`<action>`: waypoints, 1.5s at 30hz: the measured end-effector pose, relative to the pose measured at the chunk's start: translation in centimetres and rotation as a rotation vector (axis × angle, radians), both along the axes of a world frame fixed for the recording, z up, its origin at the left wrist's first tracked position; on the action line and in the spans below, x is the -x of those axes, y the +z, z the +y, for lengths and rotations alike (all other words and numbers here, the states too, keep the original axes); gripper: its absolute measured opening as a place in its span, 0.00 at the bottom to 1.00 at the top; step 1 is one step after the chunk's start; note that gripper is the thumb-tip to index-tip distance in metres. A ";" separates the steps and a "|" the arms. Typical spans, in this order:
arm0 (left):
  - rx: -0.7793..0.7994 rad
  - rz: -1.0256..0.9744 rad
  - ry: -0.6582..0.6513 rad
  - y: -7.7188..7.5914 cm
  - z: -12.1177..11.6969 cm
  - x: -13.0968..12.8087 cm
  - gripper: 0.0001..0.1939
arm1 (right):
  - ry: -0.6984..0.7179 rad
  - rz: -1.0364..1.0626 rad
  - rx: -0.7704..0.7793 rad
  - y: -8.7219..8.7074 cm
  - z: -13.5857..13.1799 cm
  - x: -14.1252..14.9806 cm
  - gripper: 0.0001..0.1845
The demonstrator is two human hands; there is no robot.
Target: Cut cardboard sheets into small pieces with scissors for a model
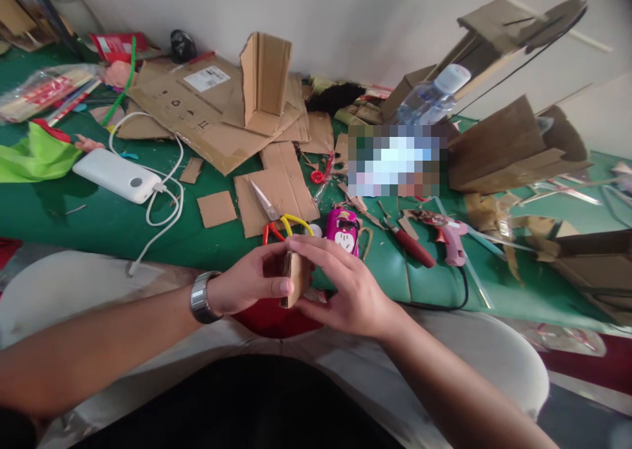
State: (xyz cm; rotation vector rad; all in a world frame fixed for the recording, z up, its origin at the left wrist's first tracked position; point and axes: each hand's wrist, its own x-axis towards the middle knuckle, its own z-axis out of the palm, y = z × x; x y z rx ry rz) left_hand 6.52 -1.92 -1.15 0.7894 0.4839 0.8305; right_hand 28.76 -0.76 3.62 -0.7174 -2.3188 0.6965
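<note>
Between my two hands, just off the table's front edge, is a small layered piece of cardboard (295, 281) held on edge. My left hand (257, 278) grips its left side, the thumb lying against the cardboard. My right hand (343, 281) closes round its right side, with fingers over the top and thumb below. Right beyond them lie scissors (270, 211) with red and yellow handles, blades apart on a cardboard sheet (241, 202). A pink toy car (342, 230) sits beside my right fingers.
A red-handled knife (415, 246) and a pink glue gun (451, 238) lie to the right. At left, a white power bank (116, 174) trails a cable. Flattened cardboard (197, 116), a folded upright piece (266, 80), a bottle (429, 100) and cardboard structures (508, 149) stand behind.
</note>
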 end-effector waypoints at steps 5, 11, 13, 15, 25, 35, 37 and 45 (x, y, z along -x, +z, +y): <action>0.055 -0.071 0.004 0.1 -0.3 -0.3 0.31 | 0.003 0.010 0.033 -0.2 0.0 0.0 0.43; 0.139 -0.015 0.007 0.4 -0.4 -0.4 0.29 | -0.016 -0.016 0.076 -0.4 -0.1 0.2 0.44; 0.150 0.019 0.033 0.5 -0.3 -0.4 0.30 | -0.018 -0.012 0.074 -0.5 -0.1 0.3 0.43; 0.156 0.045 0.063 0.6 -0.3 -0.5 0.31 | -0.017 -0.006 0.076 -0.5 -0.1 0.4 0.42; 0.097 0.154 0.106 0.4 -0.5 -0.4 0.34 | -0.017 0.012 0.086 -1.0 0.2 0.3 0.42; 0.019 0.102 0.107 -0.2 -0.8 -0.5 0.37 | -0.076 -0.012 0.211 -0.8 0.0 0.6 0.46; 0.019 0.127 0.097 -0.1 -0.8 -0.5 0.37 | -0.080 -0.013 0.220 -0.9 -0.1 0.7 0.46; -0.047 0.226 0.037 0.5 -0.3 -0.1 0.32 | -0.109 0.000 0.068 -1.0 -0.4 0.8 0.40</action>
